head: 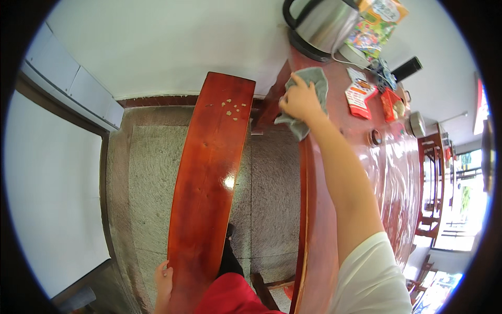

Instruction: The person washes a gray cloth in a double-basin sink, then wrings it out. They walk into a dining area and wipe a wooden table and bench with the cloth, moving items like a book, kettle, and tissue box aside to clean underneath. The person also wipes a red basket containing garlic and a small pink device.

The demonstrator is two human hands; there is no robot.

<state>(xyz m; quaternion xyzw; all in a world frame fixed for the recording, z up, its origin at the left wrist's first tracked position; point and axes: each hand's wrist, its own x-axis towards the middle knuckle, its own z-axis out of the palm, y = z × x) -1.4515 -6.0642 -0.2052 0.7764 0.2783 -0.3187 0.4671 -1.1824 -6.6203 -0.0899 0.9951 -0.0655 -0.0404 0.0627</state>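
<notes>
My right hand [301, 99] holds a grey-green cloth [319, 80] against the near corner of a reddish-brown table [319, 219]. Part of the cloth hangs past the table's edge. My left hand [164, 276] touches the left edge of a long varnished wooden bench [208, 165], low in the view; its fingers are curled there, and their undersides are hidden. Several small pale crumbs [229, 113] lie scattered near the bench's far end.
An electric kettle [327, 23] stands at the table's far end beside a colourful bag [374, 29]. Further right are a red-and-white packet [359, 102], a red packet [390, 104], a black cylinder [407, 70] and a small round brown object [375, 137]. A wall [168, 47] rises behind the bench.
</notes>
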